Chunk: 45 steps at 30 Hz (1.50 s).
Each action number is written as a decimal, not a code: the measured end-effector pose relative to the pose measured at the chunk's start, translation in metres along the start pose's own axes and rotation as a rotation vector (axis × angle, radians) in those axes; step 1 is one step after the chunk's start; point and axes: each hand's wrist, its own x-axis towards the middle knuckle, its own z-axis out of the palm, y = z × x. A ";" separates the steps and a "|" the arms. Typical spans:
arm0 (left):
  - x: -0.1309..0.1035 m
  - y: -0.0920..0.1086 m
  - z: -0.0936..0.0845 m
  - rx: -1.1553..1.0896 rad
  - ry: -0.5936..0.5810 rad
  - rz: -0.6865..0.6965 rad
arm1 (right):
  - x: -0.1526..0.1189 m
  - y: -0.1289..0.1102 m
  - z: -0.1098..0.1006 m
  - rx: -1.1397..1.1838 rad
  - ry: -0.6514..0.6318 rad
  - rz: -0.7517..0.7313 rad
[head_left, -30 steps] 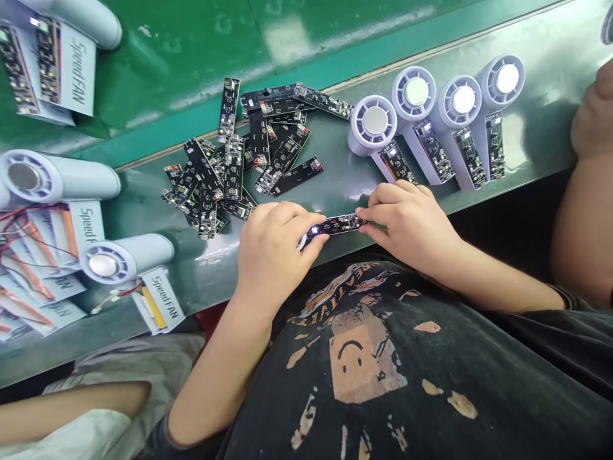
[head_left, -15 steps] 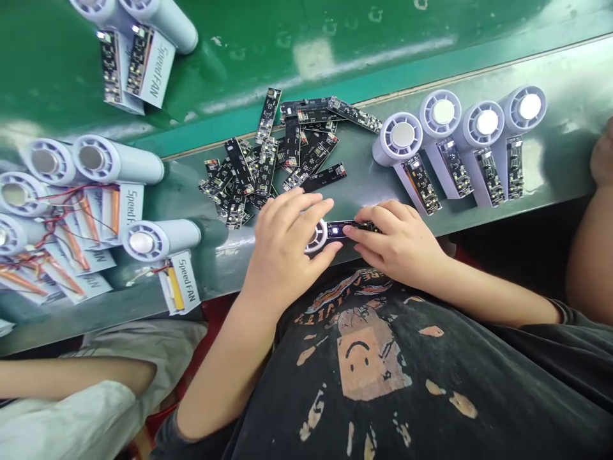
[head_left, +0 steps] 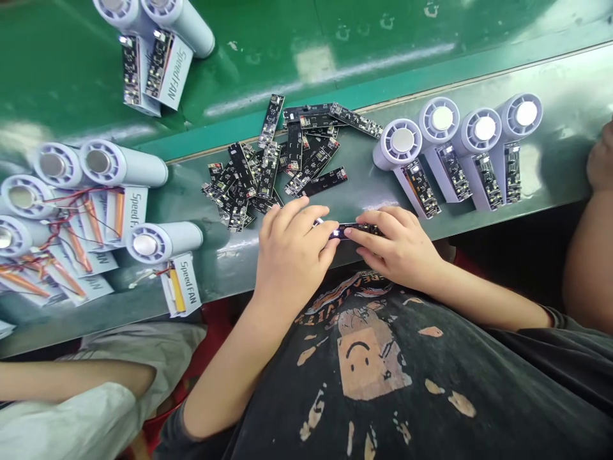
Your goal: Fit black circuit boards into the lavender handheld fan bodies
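With the hands taken as the clock's centre and 12 at the far edge, the left hand (head_left: 294,249) was curled over a handheld fan (head_left: 318,222) and hid most of it, its fingers clamped round the fan's round end. A narrow black circuit board (head_left: 338,232) with a lit end showed between the hands, just above the near edge of the metal worktop (head_left: 550,172). The right hand (head_left: 400,246) had its fingers clamped on that board, the index fingertip near the light.

From 10 round to 12 o'clock lay a loose pile of boards (head_left: 268,169). At 2 o'clock stood four open fans (head_left: 399,142), boards along their handles. A lone fan (head_left: 179,241) with a yellow battery (head_left: 176,289) lay at 9 o'clock, and a cluster of wired fans (head_left: 127,165) lay beyond it. Two more fans (head_left: 186,29) sat at 10 o'clock, on the green surface (head_left: 268,38). A co-worker's arm (head_left: 71,378) showed at 8 o'clock.
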 end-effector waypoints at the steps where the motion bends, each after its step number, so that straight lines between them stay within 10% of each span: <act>1: 0.003 0.002 -0.002 -0.008 -0.026 -0.017 | -0.001 0.000 0.000 -0.001 -0.002 0.001; 12: 0.015 0.003 -0.005 -0.053 -0.154 -0.045 | 0.008 -0.012 -0.010 -0.141 -0.022 0.015; 22: -0.029 -0.021 -0.010 -0.088 0.315 0.011 | 0.002 0.018 0.026 0.021 0.162 -0.175; 34: -0.056 -0.038 0.008 -0.186 0.369 -0.053 | -0.008 0.020 0.032 0.070 0.339 -0.223; 45: 0.043 -0.024 0.038 0.097 0.094 0.069 | -0.027 0.028 0.019 0.039 0.545 0.180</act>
